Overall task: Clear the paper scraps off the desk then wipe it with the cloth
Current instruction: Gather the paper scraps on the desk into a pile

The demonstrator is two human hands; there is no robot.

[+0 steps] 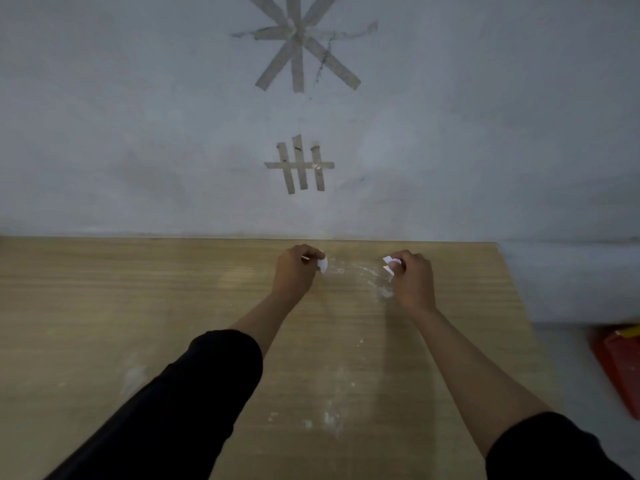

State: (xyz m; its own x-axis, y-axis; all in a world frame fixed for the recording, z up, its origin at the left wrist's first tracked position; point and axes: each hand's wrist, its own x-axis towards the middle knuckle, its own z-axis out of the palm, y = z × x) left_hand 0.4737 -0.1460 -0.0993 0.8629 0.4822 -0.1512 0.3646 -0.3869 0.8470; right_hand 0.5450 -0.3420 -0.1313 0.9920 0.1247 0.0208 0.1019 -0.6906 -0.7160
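Both arms reach to the far edge of the wooden desk point(138, 289), close to the wall. My left hand point(298, 268) is closed around white paper scraps point(323, 265) that poke out to its right. My right hand point(414, 275) is closed on more white paper scraps point(389, 263), which stick out to its left. Between and below the hands the desk carries white dusty smears point(349, 271) and specks point(327, 419). No cloth is in view.
A grey wall point(138, 116) with tape strips point(301, 164) rises right behind the desk's far edge. The desk's right edge runs diagonally at the right, and a red object point(620, 365) lies on the floor beyond it.
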